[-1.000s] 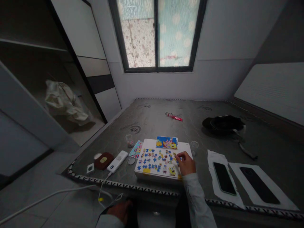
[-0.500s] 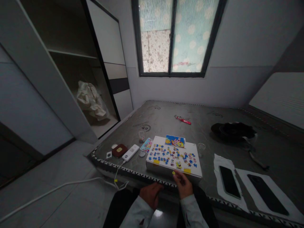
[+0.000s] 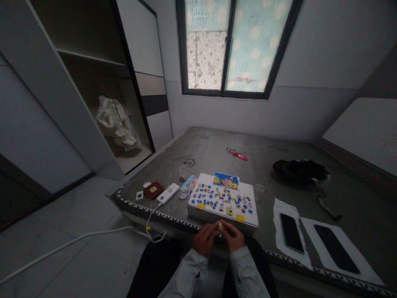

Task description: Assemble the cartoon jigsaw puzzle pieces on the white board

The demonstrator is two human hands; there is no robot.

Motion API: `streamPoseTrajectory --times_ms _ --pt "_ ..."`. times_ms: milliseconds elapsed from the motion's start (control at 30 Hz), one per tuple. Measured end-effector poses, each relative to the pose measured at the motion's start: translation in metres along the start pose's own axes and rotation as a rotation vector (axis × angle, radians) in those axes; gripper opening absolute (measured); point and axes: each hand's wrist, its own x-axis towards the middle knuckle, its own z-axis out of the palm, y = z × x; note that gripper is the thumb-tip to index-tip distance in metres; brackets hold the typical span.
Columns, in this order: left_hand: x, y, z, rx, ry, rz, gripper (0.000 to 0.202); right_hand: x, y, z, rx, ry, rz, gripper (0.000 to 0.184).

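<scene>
At the near side of the white rectangular box (image 3: pixel 203 215), left hand (image 3: pixel 204 241) and right hand (image 3: pixel 233 237) together pinch a small yellow jigsaw piece (image 3: pixel 220 224), likely light, stiff, best held edgewise.

Puzzle pieces (image 3: pixel 228 198) on the box (image 3: pixel 198 212), cap (image 3: pixel 299 173) right of it

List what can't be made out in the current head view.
- Yellow piece: outline and print, partly covered by fingers and too small.
- Left hand: whether it grips that piece too; its own fingers hide the contact.
- Puzzle pieces on the white box: individual prints, too small.
- Left clear cup: contents, too small and dim.
- Sleeves: upper parts, cut off by the bottom edge.
</scene>
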Motion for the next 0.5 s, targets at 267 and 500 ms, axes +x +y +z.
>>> streamPoseTrajectory --times_ms 267,500 --pt "-0.002 -0.011 -0.011 -0.070 0.063 -0.077 0.027 0.001 -0.006 0.007 -0.004 -0.141 0.004 0.042" --pt "-0.006 -0.013 -0.017 -0.092 0.063 -0.117 0.031 0.000 0.000 0.015 0.059 -0.164 0.029 0.046"
